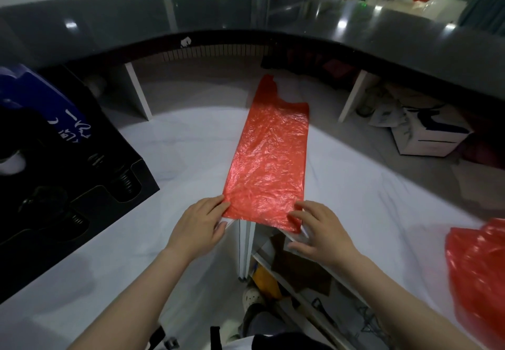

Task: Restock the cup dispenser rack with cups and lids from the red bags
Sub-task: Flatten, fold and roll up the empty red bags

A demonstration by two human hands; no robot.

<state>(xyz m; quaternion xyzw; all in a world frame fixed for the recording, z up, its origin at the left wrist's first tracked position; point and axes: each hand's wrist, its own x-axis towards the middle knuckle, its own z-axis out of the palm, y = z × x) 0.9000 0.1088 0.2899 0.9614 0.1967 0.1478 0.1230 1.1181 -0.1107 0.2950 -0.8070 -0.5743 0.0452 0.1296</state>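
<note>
While red bag [269, 155] lies flat, empty, on white counter [175, 153], left hand [200, 224] and right hand [318, 229] press near corners, fingers straight, slightly spread. Second red bag [478, 273] at right edge; black rack [71, 175] left.
</note>
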